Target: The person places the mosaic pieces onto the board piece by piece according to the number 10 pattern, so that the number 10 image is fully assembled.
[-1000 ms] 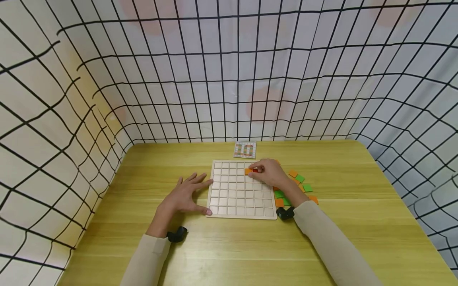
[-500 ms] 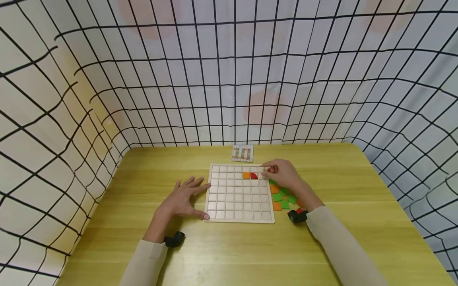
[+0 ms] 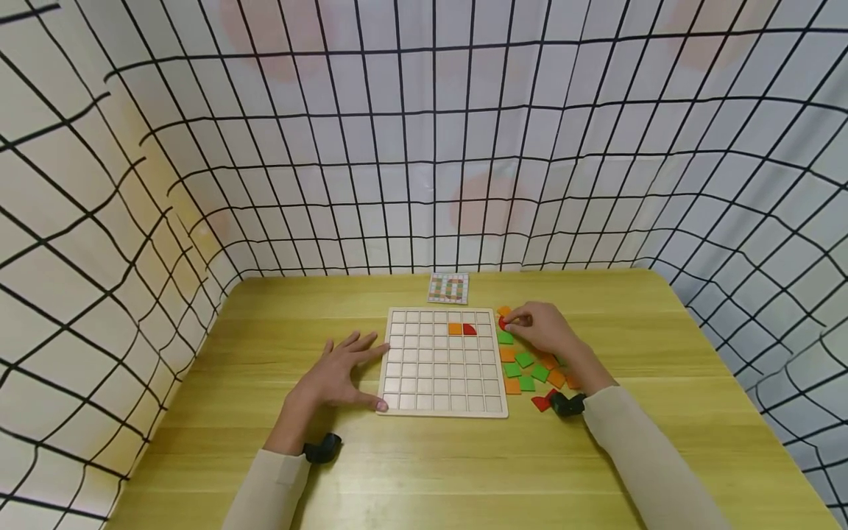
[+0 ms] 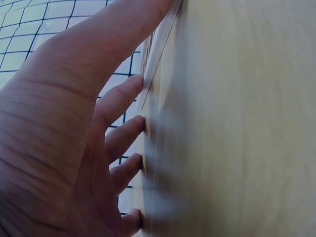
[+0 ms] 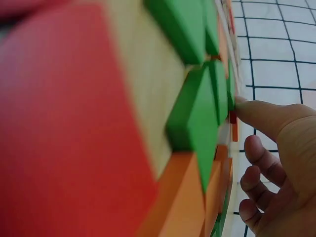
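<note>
Gridded cloth (image 3: pixel 371 136) backs the desk (image 3: pixel 424 471). Just right of the board (image 3: pixel 433 361) sits a red tile (image 3: pixel 502 323), at the tips of the right grip (image 3: pixel 546 328); whether pinched, I cannot tell. The left grip (image 3: pixel 333 374), spread wide, touches the board's opposite edge, well apart.

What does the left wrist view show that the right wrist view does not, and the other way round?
Only the left wrist view: the left hand, fingers spread, at the edge of the board. Only the right wrist view: the right hand, a blurred red tile close to the camera, and green tiles and orange tiles. Both: the wooden table and a white backdrop with black grid lines. Whether the right view also catches the board, I cannot tell.
</note>
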A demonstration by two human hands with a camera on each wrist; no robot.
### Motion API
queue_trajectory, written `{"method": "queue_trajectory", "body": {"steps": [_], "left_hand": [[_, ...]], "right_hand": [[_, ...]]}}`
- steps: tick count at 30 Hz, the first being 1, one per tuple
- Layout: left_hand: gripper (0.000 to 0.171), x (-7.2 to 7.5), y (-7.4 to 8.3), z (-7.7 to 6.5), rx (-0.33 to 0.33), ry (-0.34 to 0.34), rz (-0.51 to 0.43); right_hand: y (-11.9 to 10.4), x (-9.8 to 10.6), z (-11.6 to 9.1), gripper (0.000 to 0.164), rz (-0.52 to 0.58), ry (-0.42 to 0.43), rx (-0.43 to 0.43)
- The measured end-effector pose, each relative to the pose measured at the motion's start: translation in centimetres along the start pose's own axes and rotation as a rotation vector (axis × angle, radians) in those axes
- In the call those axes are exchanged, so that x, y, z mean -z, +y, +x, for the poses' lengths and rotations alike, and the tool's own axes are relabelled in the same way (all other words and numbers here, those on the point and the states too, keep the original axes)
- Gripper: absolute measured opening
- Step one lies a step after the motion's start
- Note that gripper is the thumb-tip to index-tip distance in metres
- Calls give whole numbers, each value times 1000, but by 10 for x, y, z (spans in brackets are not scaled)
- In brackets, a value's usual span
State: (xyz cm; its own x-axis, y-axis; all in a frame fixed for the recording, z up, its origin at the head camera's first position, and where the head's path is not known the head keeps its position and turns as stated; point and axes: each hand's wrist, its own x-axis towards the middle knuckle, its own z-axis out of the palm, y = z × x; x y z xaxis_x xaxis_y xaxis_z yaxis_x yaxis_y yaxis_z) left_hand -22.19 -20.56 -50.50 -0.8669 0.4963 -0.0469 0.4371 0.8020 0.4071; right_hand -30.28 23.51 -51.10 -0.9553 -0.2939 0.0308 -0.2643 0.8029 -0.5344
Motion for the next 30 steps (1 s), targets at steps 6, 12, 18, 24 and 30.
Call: {"method": "queue_trajectory", "body": {"steps": [6,12,18,24,30], "left_hand": [[111,0,-1,0,4,-1,1],[112,-1,-2,1,9,-5,0],[112,-1,-2,1,6,-5,-6],[111,-2,-2,1,-3,-5,-3],[111,-1,-1,0,1,-3,-9]], "right_hand": [[1,5,-6,15,38,4,-14],[6,9,-11,13,71,9,-34],[12,10,-11,23,90,-27,-10],[17,12,-11,28,86,-55,-16],[18,13,-11,30,64,-47,35]]}}
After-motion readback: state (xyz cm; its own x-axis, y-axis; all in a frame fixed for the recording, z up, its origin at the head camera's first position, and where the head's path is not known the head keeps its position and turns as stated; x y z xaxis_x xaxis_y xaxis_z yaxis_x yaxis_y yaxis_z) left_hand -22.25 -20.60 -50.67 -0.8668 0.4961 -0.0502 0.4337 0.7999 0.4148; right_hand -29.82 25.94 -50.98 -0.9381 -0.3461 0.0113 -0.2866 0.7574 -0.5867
